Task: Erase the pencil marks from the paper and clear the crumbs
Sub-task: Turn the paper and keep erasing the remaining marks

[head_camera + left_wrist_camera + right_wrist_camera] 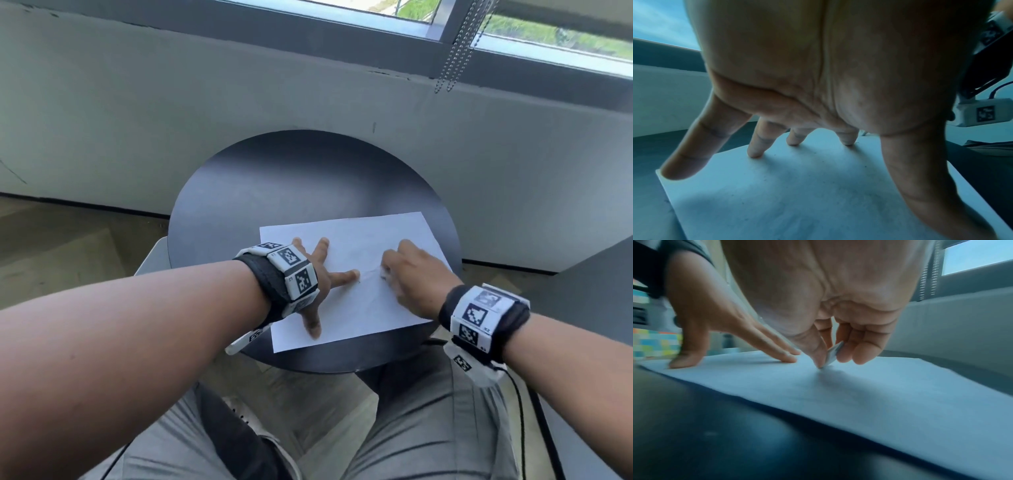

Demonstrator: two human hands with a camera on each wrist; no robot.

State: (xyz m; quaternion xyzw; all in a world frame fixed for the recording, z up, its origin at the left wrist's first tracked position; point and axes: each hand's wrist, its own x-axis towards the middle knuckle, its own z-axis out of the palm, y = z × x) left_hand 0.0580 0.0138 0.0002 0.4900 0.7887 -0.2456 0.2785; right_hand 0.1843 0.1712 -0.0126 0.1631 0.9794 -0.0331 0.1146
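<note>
A white sheet of paper point(352, 274) lies on the round dark table point(291, 185), toward its near right. My left hand point(325, 277) presses on the sheet's left part with straight, spread fingers point(756, 146). My right hand point(407, 270) is at the sheet's middle and pinches a small white eraser point(833, 353) between thumb and fingers, its lower corner touching the paper point(879, 394). Faint pencil lines point(368, 270) show between the hands. Tiny dark crumbs point(777, 178) dot the paper point(797, 203) under my left palm.
A grey wall point(239, 102) and a window sill stand right behind the table. Bead chains point(459, 48) hang from the window at the upper right. My knees point(428, 428) sit under the table's near edge. A white chair edge point(150, 257) shows at the left.
</note>
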